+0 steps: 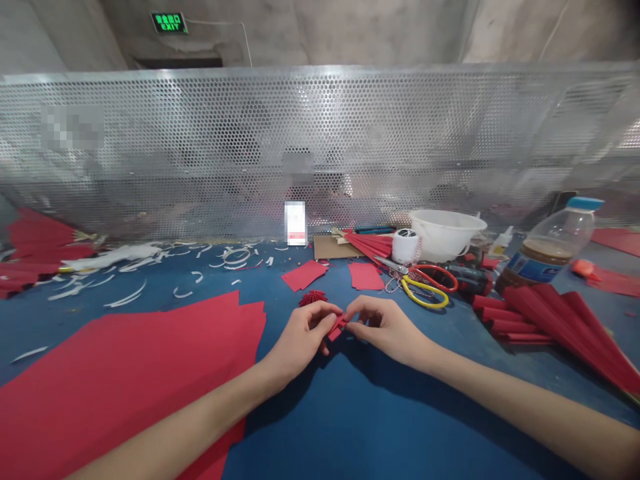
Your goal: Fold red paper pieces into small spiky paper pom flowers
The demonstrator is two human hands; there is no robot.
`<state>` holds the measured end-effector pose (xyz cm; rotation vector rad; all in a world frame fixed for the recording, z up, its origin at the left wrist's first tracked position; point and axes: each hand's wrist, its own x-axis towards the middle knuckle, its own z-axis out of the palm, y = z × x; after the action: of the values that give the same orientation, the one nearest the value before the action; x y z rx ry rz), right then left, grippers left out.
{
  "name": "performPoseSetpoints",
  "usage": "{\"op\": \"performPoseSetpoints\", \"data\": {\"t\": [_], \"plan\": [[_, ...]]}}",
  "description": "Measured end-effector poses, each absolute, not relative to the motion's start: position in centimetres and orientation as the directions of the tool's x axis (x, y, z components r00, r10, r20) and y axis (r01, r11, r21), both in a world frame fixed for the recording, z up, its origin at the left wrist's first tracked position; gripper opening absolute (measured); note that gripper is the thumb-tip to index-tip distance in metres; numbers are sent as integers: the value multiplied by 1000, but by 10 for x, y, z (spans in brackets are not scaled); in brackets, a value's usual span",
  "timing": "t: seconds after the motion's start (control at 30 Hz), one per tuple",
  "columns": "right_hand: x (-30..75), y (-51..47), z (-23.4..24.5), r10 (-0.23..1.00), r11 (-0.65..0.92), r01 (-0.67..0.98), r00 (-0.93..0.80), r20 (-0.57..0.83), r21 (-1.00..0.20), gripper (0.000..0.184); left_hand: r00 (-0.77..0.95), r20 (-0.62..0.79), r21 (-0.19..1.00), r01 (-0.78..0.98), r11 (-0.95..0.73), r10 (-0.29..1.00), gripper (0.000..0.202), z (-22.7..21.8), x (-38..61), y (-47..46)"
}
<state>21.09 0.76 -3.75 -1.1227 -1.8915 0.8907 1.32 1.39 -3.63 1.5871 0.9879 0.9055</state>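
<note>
Just beyond the middle of the blue table, my left hand pinches a small folded piece of red paper between thumb and fingers. From the other side, the fingertips of my right hand are closed at the paper's right edge. Fingers cover much of the piece, so its full shape is hidden. A small pleated red paper piece stands right behind my left hand. Two small stacks of cut red paper, a left one and a right one, lie farther back.
Large red sheets cover the left front. Scissors, a white thread spool, a white bowl and a plastic bottle stand or lie at right, with folded red fans. White paper scraps litter the back left, before a perforated metal screen.
</note>
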Motion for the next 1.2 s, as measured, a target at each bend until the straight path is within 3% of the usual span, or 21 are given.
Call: {"op": "performPoseSetpoints", "data": {"t": [0.5,0.7,1.2], "plan": [[210,2,-40,806,587,464,-406,430,-663,14,318,54,995,64,-78,947,21,-39,15,17],[210,2,-42,807,589,501,-408,427,-635,19,301,17,987,147,-64,954,13,-34,16,15],[210,-2,-43,733,680,526,-501,459,-511,19,330,21,991,121,-64,944,15,-37,15,15]]}}
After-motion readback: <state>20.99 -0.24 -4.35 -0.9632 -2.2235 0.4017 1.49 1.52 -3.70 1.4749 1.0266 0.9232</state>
